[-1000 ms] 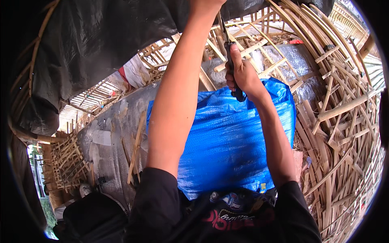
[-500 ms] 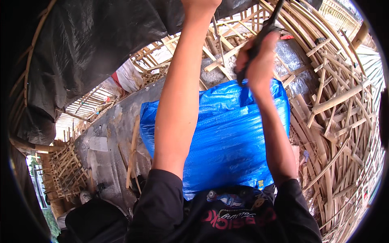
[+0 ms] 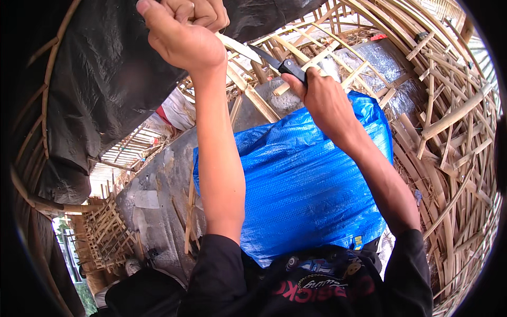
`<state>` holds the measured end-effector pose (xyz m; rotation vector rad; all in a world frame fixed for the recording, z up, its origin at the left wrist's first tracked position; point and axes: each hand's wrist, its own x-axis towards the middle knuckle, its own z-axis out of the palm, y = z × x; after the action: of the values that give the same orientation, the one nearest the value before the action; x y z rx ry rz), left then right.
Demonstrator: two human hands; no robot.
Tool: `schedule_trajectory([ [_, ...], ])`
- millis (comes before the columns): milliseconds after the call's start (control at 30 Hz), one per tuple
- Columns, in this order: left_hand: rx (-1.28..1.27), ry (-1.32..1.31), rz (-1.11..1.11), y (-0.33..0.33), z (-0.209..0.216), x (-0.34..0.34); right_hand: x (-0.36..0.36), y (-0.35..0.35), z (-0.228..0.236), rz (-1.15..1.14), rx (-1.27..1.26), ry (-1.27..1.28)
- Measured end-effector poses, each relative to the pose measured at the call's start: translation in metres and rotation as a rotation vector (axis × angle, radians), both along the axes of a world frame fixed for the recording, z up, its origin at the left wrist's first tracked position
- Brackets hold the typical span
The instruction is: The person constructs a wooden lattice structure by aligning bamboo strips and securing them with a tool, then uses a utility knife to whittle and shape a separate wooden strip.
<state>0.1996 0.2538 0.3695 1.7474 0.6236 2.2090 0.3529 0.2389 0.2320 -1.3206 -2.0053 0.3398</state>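
Note:
My left hand (image 3: 187, 31) is raised at the top of the view, its fingers curled in a fist. A pale bamboo strip (image 3: 237, 46) comes out beside these fingers and slants down toward the knife; the part inside the fist is hidden. With my right hand (image 3: 327, 100) I grip the black handle of a knife (image 3: 288, 68). Its dark blade points up and left, close to the strip; whether they touch I cannot tell. Across my lap lies a blue plastic sheet (image 3: 301, 185), below both forearms.
Black plastic sheeting (image 3: 111, 79) hangs at the upper left. A large heap of split bamboo (image 3: 449, 142) curves along the right side. Beyond my lap stands an open bamboo lattice (image 3: 253, 98). A woven bamboo piece (image 3: 108, 232) lies at the lower left, near a dark grey surface (image 3: 158, 211).
My left hand has come down and left, into fuller view. The right hand has turned, so the knife, blurred and pointing up before, now slants left toward the left hand.

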Motion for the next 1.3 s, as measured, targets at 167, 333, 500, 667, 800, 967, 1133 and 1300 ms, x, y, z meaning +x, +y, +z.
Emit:
schedule_trajectory([
  [167, -0.004, -0.113, 0.001, -0.002, -0.005, -0.007, -0.021, -0.014, -0.019, 0.037, -0.061, 0.144],
  [333, -0.231, -0.176, 0.003, -0.019, -0.005, -0.032, -0.033, -0.018, -0.040, 0.124, -0.170, 0.283],
  [500, -0.306, -0.381, -0.148, -0.033, -0.007, -0.039, -0.040, -0.028, -0.034, 0.222, -0.419, 0.515],
  [667, -0.334, -0.320, -0.192, -0.038, -0.007, -0.033, -0.049, -0.049, -0.011, 0.275, -0.523, 0.580],
  [800, -0.359, -0.201, -0.202, -0.039, -0.007, -0.022, -0.058, -0.037, -0.027, 0.124, -0.479, 0.619],
  [967, -0.323, -0.210, -0.083, -0.038, -0.012, -0.031, -0.061, -0.036, -0.018, 0.165, -0.547, 0.547],
  [1133, -0.336, -0.198, -0.178, -0.038, -0.010, -0.022, -0.055, -0.025, -0.044, 0.130, -0.334, 0.531],
  [1300, -0.270, -0.249, 0.141, -0.028, -0.011, -0.005, -0.054, -0.046, -0.011, 0.412, -0.868, 0.842],
])
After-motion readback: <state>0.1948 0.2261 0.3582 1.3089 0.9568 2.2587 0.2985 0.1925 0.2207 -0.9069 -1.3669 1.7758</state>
